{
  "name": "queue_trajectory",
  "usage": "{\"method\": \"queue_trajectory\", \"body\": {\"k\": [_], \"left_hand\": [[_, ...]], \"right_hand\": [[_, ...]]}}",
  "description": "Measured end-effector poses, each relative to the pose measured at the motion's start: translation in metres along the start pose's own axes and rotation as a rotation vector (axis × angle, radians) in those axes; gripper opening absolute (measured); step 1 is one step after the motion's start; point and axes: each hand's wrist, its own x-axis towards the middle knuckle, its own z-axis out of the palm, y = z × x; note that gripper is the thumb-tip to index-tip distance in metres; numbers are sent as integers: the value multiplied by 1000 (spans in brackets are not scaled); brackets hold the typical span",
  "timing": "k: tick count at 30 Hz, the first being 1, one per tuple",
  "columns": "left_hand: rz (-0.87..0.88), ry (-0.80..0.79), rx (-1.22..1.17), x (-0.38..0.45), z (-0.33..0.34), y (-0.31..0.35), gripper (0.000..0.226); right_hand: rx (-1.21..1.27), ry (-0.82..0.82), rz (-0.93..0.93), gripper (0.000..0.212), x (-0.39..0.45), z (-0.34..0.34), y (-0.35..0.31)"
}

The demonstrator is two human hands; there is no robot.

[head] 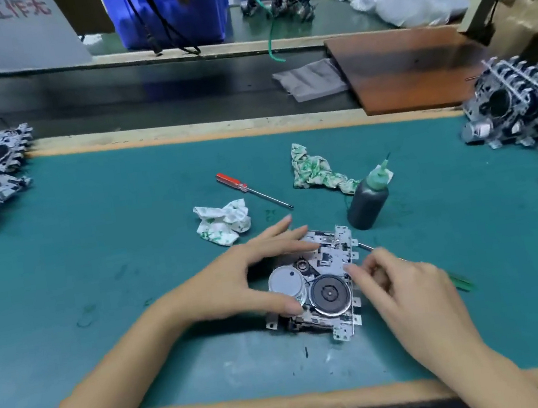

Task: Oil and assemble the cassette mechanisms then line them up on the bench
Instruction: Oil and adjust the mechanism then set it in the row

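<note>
The desk (94,249) is showing a matt green mat, scuffed pale toward its near edge. The cassette mechanism (323,282) is gleaming as stamped bare metal, its motor can brushed and its flywheel glossy. The screwdriver (252,190) is pairing translucent red plastic with a steel shaft. The oil bottle (368,203) is looking like dull dark plastic. The rags (316,171) are lying as crumpled printed cloth.

On the bench (95,256), the mechanism (320,283) lies nearest, the oil bottle (368,202) behind it (slightly right), the screwdriver (251,189) farther left.
</note>
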Motion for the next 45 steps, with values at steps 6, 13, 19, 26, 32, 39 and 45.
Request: {"method": "queue_trajectory", "body": {"k": [6, 13, 19, 26, 32, 39, 45], "left_hand": [[23, 372, 88, -9, 0, -1, 39], [-63, 537, 51, -15, 38, 8, 55], [-69, 453, -88, 2, 22, 5, 57], [-32, 318, 112, -16, 26, -11, 118], [16, 352, 204, -18, 27, -13, 120], [42, 340, 184, -19, 26, -14, 117], [44, 362, 300, -17, 31, -13, 112]], "right_hand": [[172, -130, 67, 49, -8, 4, 4], [195, -285, -52, 49, -26, 13, -21], [246, -85, -265, 41, -18, 13, -20], [-20, 351, -297, 33, 10, -6, 17], [-52, 299, -198, 51, 8, 6, 13], [15, 242, -265, 54, 8, 6, 12], [40, 205, -284, 52, 9, 7, 14]]}}
